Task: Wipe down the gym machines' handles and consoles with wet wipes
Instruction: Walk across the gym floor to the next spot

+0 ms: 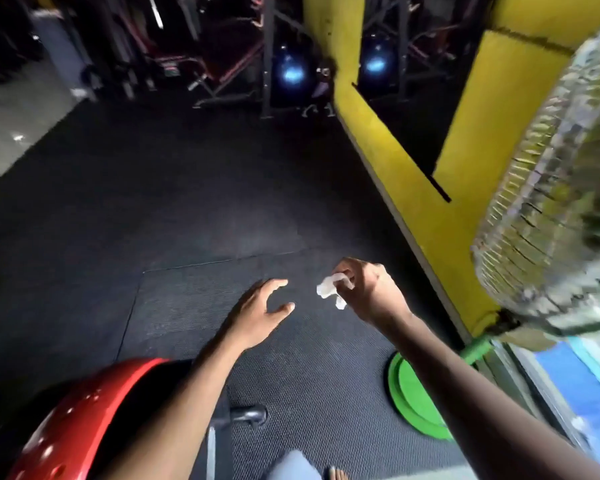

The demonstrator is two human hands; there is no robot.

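Both bare forearms reach forward from the bottom edge of the view, over a dark rubber floor [194,209]. The right hand [368,289] is raised toward 1 o'clock of the frame's centre, its wrist bent so that the back of the hand faces the camera and the knuckles turn left. Its grip is closed on a crumpled white wet wipe [329,288], pinched between thumb and fingertips; the loose end of the wipe hangs down at 6 o'clock below the fingers, clear of the floor. The left hand [257,315] is held just beside it, at 9 o'clock from the wipe and not touching it. Its palm faces right, thumb and fingers are spread and lightly curved, and its grip is open with nothing in it. The left forearm runs back toward 7 o'clock, crossing above a glossy red machine cover [73,431] in the lower left corner. A dark metal pedal or foot piece [248,415] shows just right of that forearm; which machine it belongs to cannot be told. At 3 o'clock a wire-guarded fan [561,188] stands on a green base [409,400], close to the right forearm. Behind the hands, at 12 o'clock, dark gym frames [222,64] stand blurred beside a yellow wall [406,188].
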